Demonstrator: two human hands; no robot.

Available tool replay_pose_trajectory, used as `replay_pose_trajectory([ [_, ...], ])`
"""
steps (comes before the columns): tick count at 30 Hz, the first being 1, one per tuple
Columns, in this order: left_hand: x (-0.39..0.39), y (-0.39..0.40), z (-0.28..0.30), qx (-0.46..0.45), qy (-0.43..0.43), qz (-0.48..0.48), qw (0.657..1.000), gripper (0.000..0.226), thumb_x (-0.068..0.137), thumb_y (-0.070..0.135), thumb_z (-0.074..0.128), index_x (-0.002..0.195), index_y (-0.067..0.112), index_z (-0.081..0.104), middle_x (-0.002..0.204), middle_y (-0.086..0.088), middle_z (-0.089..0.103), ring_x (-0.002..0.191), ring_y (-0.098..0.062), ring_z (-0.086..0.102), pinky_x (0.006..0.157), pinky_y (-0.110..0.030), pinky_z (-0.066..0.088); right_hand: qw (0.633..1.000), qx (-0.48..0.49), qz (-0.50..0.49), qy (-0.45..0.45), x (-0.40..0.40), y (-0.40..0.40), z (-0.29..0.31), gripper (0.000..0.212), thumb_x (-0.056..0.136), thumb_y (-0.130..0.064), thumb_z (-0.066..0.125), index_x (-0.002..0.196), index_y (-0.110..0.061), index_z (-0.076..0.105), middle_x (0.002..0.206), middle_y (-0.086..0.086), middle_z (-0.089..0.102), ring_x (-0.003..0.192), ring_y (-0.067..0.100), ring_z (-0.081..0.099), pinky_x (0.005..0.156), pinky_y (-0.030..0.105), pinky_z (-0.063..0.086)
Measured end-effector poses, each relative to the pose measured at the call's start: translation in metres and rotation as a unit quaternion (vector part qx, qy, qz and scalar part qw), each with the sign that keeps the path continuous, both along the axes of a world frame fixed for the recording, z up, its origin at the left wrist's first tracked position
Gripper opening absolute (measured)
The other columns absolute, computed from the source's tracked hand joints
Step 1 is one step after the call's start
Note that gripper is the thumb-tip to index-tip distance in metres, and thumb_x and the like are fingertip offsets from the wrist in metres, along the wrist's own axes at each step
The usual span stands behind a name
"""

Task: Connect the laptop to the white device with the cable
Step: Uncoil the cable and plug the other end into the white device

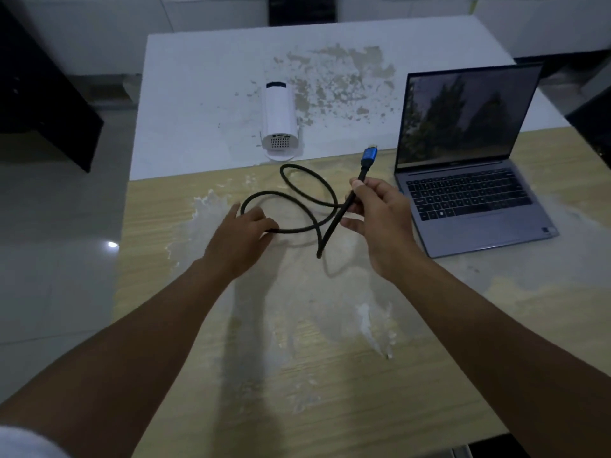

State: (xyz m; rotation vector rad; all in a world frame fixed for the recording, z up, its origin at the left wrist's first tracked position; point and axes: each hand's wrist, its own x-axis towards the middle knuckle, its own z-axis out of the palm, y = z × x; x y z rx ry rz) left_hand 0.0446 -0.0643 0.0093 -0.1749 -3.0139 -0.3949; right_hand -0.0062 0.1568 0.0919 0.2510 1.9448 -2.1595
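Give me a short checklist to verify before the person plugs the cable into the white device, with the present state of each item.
1. Right hand holds cable behind blue connector: ok.
2. Connector free, pointing up and away: ok.
3. Ports on near face of white device visible: ok; which one fits: cannot tell.
4. Cable free of loops: not ok, it is coiled on the table.
5. Left hand on the coil: ok.
6. Laptop open, screen lit: ok.
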Motion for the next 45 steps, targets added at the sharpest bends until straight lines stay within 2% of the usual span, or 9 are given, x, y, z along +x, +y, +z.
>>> replay_pose_trajectory([
  [4,0.008,-0.015,0.018,0.11,0.057,0.038,0.992,0.022,0.096,0.021,0.057,0.116,0.016,0.066,0.096,-0.009,0.065,0.08,-0.029,0.063,0.068,-0.039,0.053,0.998,-0.008,0.057,-0.001,0.009,-0.019,0.004,0.013,0.097,-0.02,0.059,0.089,-0.016,0.068,0.071,-0.003,0.061,0.063,0.007,0.059,0.058,0.027,0.054],
  [9,0.007,-0.021,0.027,0.162,0.084,0.127,0.975,0.026,0.094,0.024,0.059,0.119,0.03,0.065,0.087,-0.002,0.075,0.071,-0.019,0.068,0.065,-0.027,0.048,0.995,-0.045,0.087,0.003,0.015,-0.045,0.014,0.013,0.097,-0.022,0.057,0.088,-0.017,0.066,0.071,0.0,0.058,0.066,0.012,0.052,0.052,0.024,0.045],
  [13,0.008,-0.03,0.023,0.261,0.007,0.188,0.947,0.032,0.094,0.011,0.055,0.12,0.025,0.069,0.07,0.001,0.069,0.049,0.004,0.059,0.052,-0.009,0.047,0.996,-0.045,0.078,0.004,0.008,-0.051,0.015,0.014,0.099,-0.018,0.054,0.088,-0.015,0.062,0.061,-0.004,0.06,0.055,0.007,0.053,0.05,0.022,0.04],
  [16,0.016,-0.042,0.012,0.284,-0.103,0.229,0.925,0.031,0.098,0.011,0.052,0.121,0.023,0.068,0.078,-0.005,0.072,0.041,0.001,0.06,0.039,-0.008,0.045,0.998,-0.017,0.065,-0.007,0.002,-0.053,0.006,0.014,0.1,-0.019,0.053,0.091,-0.015,0.063,0.064,-0.004,0.066,0.054,0.006,0.058,0.054,0.021,0.044],
  [21,0.022,-0.038,0.001,0.269,-0.152,0.193,0.931,0.036,0.098,0.006,0.048,0.126,0.021,0.065,0.096,-0.011,0.074,0.076,-0.028,0.07,0.068,-0.034,0.059,0.99,0.096,0.1,-0.019,-0.001,-0.06,-0.018,0.02,0.101,-0.021,0.05,0.112,-0.009,0.063,0.074,-0.003,0.069,0.049,0.0,0.059,0.058,0.024,0.046],
  [29,-0.019,-0.007,-0.011,0.25,-0.204,0.146,0.935,0.038,0.099,0.023,0.05,0.137,0.022,0.054,0.142,-0.007,0.055,0.125,-0.026,0.054,0.094,-0.025,0.039,0.982,0.161,0.098,0.018,-0.018,-0.073,-0.032,0.027,0.099,-0.011,0.046,0.083,-0.029,0.059,0.075,-0.002,0.066,0.054,0.011,0.053,0.053,0.03,0.046],
  [31,-0.029,-0.001,-0.011,0.283,-0.213,0.161,0.921,0.041,0.097,0.024,0.05,0.138,0.023,0.052,0.146,-0.005,0.05,0.131,-0.024,0.047,0.099,-0.026,0.033,0.976,0.198,0.088,0.032,-0.028,-0.072,-0.037,0.026,0.097,-0.01,0.043,0.091,-0.025,0.063,0.073,-0.006,0.063,0.054,0.008,0.05,0.052,0.025,0.041],
  [36,-0.07,0.006,-0.004,0.383,-0.06,0.277,0.879,0.029,0.093,0.022,0.051,0.119,0.019,0.064,0.127,-0.005,0.063,0.114,-0.02,0.057,0.095,-0.03,0.042,0.967,0.237,0.065,0.066,-0.053,-0.064,-0.059,0.025,0.101,-0.027,0.042,0.106,-0.02,0.066,0.064,-0.009,0.05,0.046,-0.001,0.043,0.04,0.011,0.03],
  [45,-0.164,-0.001,-0.002,0.352,-0.019,0.344,0.87,0.026,0.091,0.036,0.057,0.11,0.02,0.066,0.112,0.0,0.068,0.1,-0.017,0.061,0.09,-0.033,0.049,0.969,0.233,0.065,0.052,-0.106,-0.072,-0.085,0.02,0.099,-0.024,0.043,0.094,-0.022,0.062,0.079,-0.001,0.065,0.063,0.012,0.053,0.057,0.027,0.04],
])
